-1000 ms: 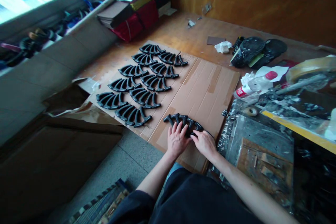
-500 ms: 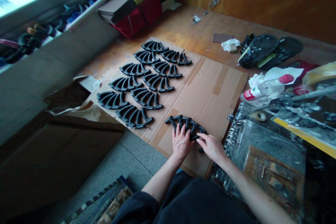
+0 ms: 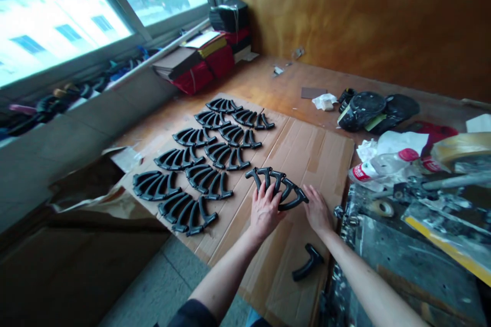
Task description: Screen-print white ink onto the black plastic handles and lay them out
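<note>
A fanned row of black curved T-shaped pieces (image 3: pixel 290 186), like handles, lies on the cardboard sheet (image 3: pixel 295 148). My left hand (image 3: pixel 265 209) bends its fingers over the near side of this row and grips it; the fingers hide part of the pieces. At the row's right end, my right hand (image 3: pixel 318 210) has its fingers stretched out, close beside the last piece, holding nothing. One loose black T-shaped piece (image 3: pixel 308 262) lies nearer to me, below the right hand. To the left, several similar black fans (image 3: pixel 209 181) are laid out in two columns on the cardboard.
At right are a plastic bottle (image 3: pixel 387 163) with a red cap, a tape roll (image 3: pixel 382 208) and a cluttered dark metal surface (image 3: pixel 414 260). Black tubs (image 3: pixel 364 110) stand behind. A red bundle (image 3: pixel 195 74) sits by the window; an opened carton (image 3: pixel 92 189) stands left.
My right hand has gone from pinching the row's end to lying outstretched beside it. The loose piece now shows fully. The view has tilted up, showing more window.
</note>
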